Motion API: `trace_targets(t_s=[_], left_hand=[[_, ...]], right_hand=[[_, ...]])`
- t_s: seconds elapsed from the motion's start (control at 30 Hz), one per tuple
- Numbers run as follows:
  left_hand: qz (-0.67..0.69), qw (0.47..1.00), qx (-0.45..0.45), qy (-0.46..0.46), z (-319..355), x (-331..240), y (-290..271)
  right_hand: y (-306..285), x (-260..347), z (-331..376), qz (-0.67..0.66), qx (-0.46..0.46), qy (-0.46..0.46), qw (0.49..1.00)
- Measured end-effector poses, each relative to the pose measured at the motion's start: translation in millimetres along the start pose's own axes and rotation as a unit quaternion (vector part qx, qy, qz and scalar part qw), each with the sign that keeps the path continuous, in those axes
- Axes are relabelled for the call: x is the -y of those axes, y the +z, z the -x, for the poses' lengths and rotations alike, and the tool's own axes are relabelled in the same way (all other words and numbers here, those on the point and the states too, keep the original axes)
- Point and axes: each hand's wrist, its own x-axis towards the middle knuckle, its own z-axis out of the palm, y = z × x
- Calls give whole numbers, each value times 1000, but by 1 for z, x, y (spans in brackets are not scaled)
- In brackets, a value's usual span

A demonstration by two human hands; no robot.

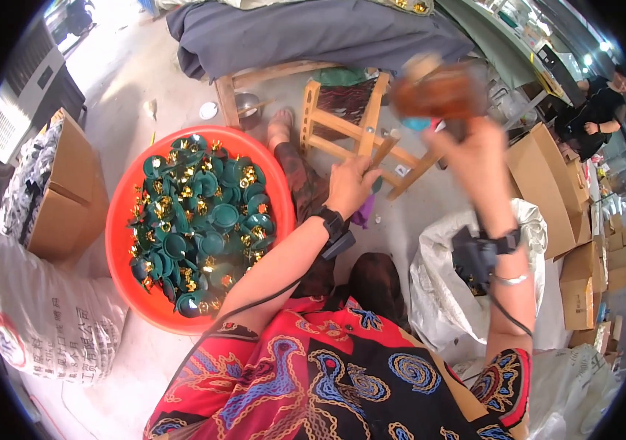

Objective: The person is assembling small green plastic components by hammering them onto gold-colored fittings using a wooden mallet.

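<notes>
My left hand (350, 192) is closed near the middle, fingers wrapped round a short wooden stick (385, 149) that sticks out above them. Just beside it show a bit of dark green (374, 180) and a purple piece (363, 210), both partly hidden. Raised at the upper right, my right hand (476, 158) grips a brown-orange object (436, 89), too smeared by motion to name. A low wooden stool (364, 133) with a woven seat stands beyond my hands. To the left, a large orange tub (116, 242) holds many dark green cup-shaped pieces (223, 215) with gold fittings.
An open white woven sack (430, 286) stands right of my legs, with cardboard boxes (540, 176) beyond. Further left are a cardboard carton (71, 198) and a full plastic sack (49, 315). Grey cloth (306, 37) drapes the far side. Another person (591, 114) is at far right.
</notes>
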Motion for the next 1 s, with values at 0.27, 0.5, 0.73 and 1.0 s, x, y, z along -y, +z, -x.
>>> trace_targets(t_s=[0.27, 0.5, 0.73, 1.0], left_hand=[[5, 1000, -1, 26, -9, -6, 1], [1, 999, 2, 46, -4, 7, 0], [7, 999, 42, 21, 0, 14, 2], [75, 993, 32, 87, 0, -61, 14]], right_hand=[[-11, 0, 13, 245, 155, -25, 957], [7, -8, 5, -84, 52, 124, 987], [79, -5, 13, -38, 79, 52, 995], [-62, -7, 67, -69, -220, -79, 970]])
